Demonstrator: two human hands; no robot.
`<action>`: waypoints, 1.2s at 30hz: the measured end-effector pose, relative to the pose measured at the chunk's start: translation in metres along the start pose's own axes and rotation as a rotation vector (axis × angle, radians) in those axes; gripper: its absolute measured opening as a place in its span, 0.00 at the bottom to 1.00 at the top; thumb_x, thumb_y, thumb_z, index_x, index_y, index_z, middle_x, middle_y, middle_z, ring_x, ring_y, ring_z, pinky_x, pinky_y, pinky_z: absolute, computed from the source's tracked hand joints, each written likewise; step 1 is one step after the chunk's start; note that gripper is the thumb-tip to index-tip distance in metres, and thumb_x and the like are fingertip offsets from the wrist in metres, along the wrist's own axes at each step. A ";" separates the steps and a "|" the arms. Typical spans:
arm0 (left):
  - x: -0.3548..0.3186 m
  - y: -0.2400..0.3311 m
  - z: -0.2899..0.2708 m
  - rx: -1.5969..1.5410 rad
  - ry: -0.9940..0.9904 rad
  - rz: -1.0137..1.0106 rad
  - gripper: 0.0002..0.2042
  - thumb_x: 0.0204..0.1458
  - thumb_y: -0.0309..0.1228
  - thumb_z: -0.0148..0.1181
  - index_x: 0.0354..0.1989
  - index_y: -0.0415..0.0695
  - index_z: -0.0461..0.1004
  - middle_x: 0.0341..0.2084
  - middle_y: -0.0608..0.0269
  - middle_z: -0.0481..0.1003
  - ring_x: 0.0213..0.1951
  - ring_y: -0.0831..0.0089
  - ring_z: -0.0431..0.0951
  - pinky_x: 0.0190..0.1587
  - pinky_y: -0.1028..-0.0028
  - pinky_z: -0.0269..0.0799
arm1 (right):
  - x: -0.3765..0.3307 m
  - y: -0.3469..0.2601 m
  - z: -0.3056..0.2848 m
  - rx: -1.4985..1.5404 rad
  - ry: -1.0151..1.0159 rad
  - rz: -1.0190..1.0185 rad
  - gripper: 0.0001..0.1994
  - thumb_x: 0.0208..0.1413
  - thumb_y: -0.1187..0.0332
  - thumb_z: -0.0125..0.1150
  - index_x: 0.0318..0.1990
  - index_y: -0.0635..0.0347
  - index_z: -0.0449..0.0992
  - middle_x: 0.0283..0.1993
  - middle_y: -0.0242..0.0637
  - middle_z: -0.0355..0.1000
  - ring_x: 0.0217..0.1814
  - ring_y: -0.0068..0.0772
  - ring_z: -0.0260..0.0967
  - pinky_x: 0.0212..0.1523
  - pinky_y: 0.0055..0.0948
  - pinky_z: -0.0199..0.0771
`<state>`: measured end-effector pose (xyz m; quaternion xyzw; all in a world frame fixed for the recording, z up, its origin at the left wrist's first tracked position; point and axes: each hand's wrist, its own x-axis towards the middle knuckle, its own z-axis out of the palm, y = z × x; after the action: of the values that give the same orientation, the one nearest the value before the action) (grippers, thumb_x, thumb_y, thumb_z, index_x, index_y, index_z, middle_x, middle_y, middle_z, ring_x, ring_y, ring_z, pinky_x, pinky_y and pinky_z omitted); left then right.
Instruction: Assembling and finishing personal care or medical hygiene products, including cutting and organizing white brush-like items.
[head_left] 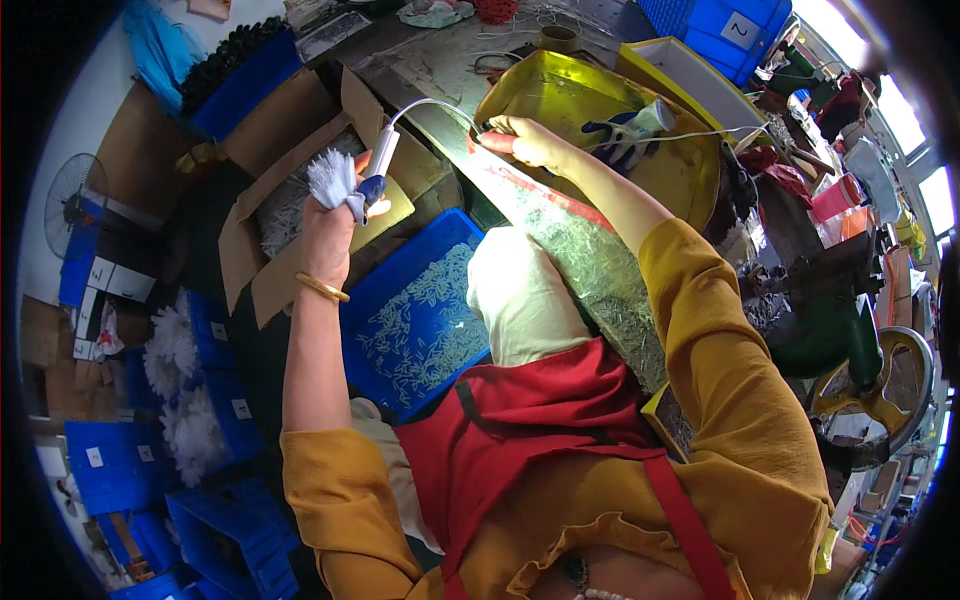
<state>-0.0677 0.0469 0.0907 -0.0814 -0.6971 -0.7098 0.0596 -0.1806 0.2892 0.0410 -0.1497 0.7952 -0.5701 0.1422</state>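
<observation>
My left hand [328,240], with a gold-coloured bangle at its wrist, is closed round a bundle of thin whitish strips [332,178]. The strips fan out above my fingers. Right beside the bundle is the lit head of a white gooseneck lamp [383,152], with a dark blue end. Its thin curved neck [432,101] runs toward my right hand [530,142]. That hand is closed near the table edge, beside the base of the neck. Something orange-red [495,142] shows at its fingertips; what it is, I cannot make out.
Below my left hand is a blue tray [370,385] scattered with small pale pieces. An open cardboard box [243,225] holds more strips. Beyond my right forearm lies a yellow tray [545,75] with a glove [622,135]. A handwheel [905,385] is at right; blue crates [115,465] stand at left.
</observation>
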 end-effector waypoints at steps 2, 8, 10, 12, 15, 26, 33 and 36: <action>0.000 0.005 0.002 -0.040 0.016 -0.015 0.05 0.45 0.27 0.48 0.29 0.40 0.66 0.43 0.59 0.64 0.31 0.79 0.67 0.38 0.67 0.70 | 0.002 0.002 -0.003 0.080 -0.006 -0.014 0.19 0.48 0.66 0.52 0.45 0.69 0.61 0.40 0.38 0.65 0.39 0.24 0.63 0.36 0.21 0.65; -0.001 0.010 0.004 -0.234 0.057 -0.011 0.06 0.48 0.30 0.44 0.30 0.42 0.65 0.45 0.56 0.63 0.36 0.75 0.68 0.40 0.62 0.68 | 0.014 0.023 -0.024 0.065 0.045 -0.062 0.28 0.46 0.66 0.55 0.50 0.73 0.51 0.40 0.44 0.64 0.34 0.28 0.66 0.33 0.24 0.71; -0.005 0.010 -0.007 -0.252 0.066 0.038 0.08 0.49 0.32 0.43 0.29 0.41 0.66 0.44 0.54 0.64 0.41 0.68 0.68 0.39 0.63 0.69 | 0.004 0.002 -0.023 -0.157 0.153 -0.025 0.24 0.44 0.75 0.50 0.51 0.71 0.52 0.38 0.45 0.65 0.34 0.29 0.66 0.30 0.22 0.68; -0.006 0.004 -0.017 -0.234 0.088 -0.006 0.08 0.49 0.32 0.42 0.28 0.40 0.66 0.42 0.53 0.65 0.40 0.67 0.69 0.38 0.65 0.70 | 0.005 0.007 -0.037 -0.378 0.247 -0.050 0.19 0.40 0.79 0.42 0.45 0.69 0.59 0.33 0.43 0.67 0.31 0.28 0.65 0.27 0.22 0.64; -0.026 -0.004 -0.038 -0.246 0.264 -0.115 0.09 0.48 0.30 0.41 0.25 0.39 0.67 0.31 0.54 0.71 0.26 0.72 0.72 0.27 0.75 0.70 | -0.013 -0.034 -0.018 -0.272 0.616 -0.147 0.08 0.41 0.78 0.41 0.29 0.68 0.68 0.18 0.33 0.63 0.20 0.28 0.62 0.19 0.26 0.59; -0.156 -0.099 -0.044 -0.706 0.474 -0.647 0.12 0.47 0.29 0.35 0.31 0.37 0.66 0.07 0.69 0.57 0.07 0.85 0.50 0.09 0.84 0.42 | -0.207 -0.076 0.204 0.779 -0.974 0.483 0.11 0.46 0.74 0.47 0.40 0.59 0.63 0.29 0.32 0.67 0.15 0.17 0.55 0.13 0.15 0.54; -0.119 -0.050 -0.027 -0.232 0.467 -0.168 0.10 0.47 0.33 0.46 0.27 0.38 0.67 0.12 0.66 0.63 0.11 0.83 0.59 0.12 0.83 0.52 | -0.141 -0.092 0.097 -0.141 0.122 -0.060 0.08 0.45 0.77 0.49 0.35 0.63 0.69 0.31 0.33 0.69 0.29 0.24 0.65 0.34 0.24 0.63; -0.061 -0.004 -0.003 -0.057 0.409 -0.033 0.13 0.47 0.34 0.45 0.36 0.37 0.66 0.26 0.60 0.70 0.27 0.77 0.71 0.27 0.78 0.71 | -0.098 -0.037 0.011 -0.596 0.479 -0.391 0.12 0.41 0.78 0.52 0.37 0.65 0.67 0.34 0.41 0.70 0.35 0.34 0.67 0.38 0.24 0.64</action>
<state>-0.0090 0.0422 0.0742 0.0739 -0.6514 -0.7319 0.1860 -0.0838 0.3073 0.0784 -0.1954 0.8924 -0.3501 -0.2068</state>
